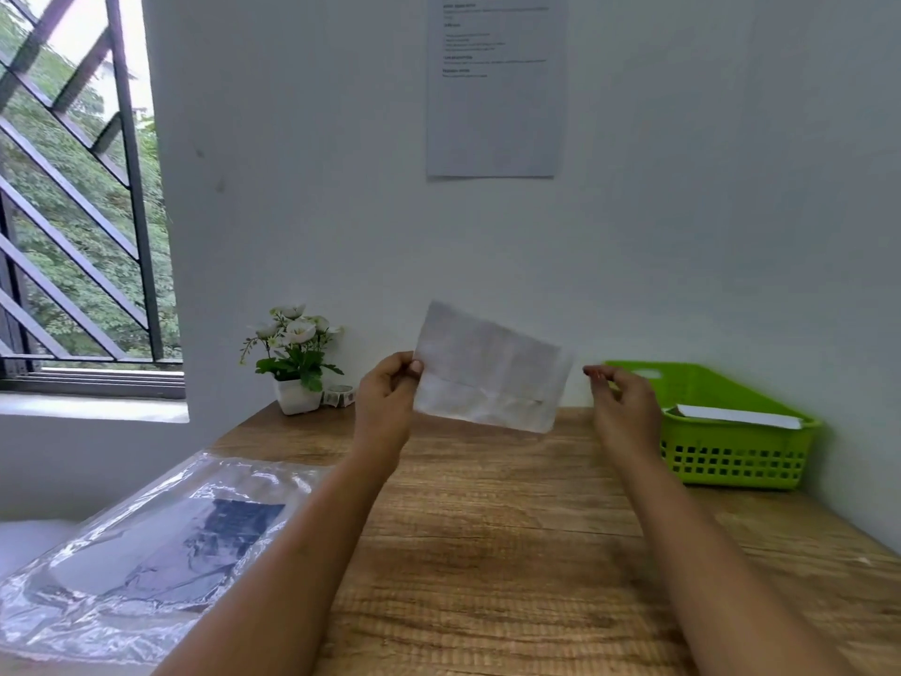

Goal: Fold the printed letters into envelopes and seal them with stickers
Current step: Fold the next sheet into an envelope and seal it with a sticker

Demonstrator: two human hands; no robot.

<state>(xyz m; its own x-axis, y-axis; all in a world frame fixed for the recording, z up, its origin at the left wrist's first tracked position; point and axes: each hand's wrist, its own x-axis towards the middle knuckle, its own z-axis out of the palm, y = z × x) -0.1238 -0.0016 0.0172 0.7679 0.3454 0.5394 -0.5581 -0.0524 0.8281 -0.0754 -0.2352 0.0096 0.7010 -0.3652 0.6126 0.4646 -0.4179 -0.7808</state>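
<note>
White paper (pixel 492 370), folded and creased, is up in the air over the far part of the table (pixel 487 529), at about 12 o'clock from the table's middle. It tilts, its right end lower. Cannot tell whether it is a letter or an envelope; a horizontal fold line runs across its lower part.

Left hand (pixel 390 390) is grasping the paper: thumb on the front of its left edge, fingers curled behind, a pinch. Right hand (pixel 621 404) is released, with loosely curled fingers (pixel 596 373) holding nothing, just beside the paper's right edge at 3 o'clock of it and not touching it. Both forearms are bare and reach in from 6 o'clock.

Green basket (pixel 707 372) with a slotted wall sits on the table at 2 o'clock, against the wall. A white sheet (pixel 741 416) lies inside it, near the front rim.

A plant (pixel 295 353) with white flowers, in a white pot, stands at 11 o'clock in the table's far corner. A small roll (pixel 340 395) sits touching or just beside the pot at its 3 o'clock; too small to tell whether it holds stickers or tape.

A clear plastic bag (pixel 146 544), crinkled, with something dark inside, lies at 8 o'clock over the table's left edge.

A printed notice (pixel 495 100) hangs on the wall at 12 o'clock, text blurred. A barred window (pixel 73 212) is at 10 o'clock, green trees outside.
</note>
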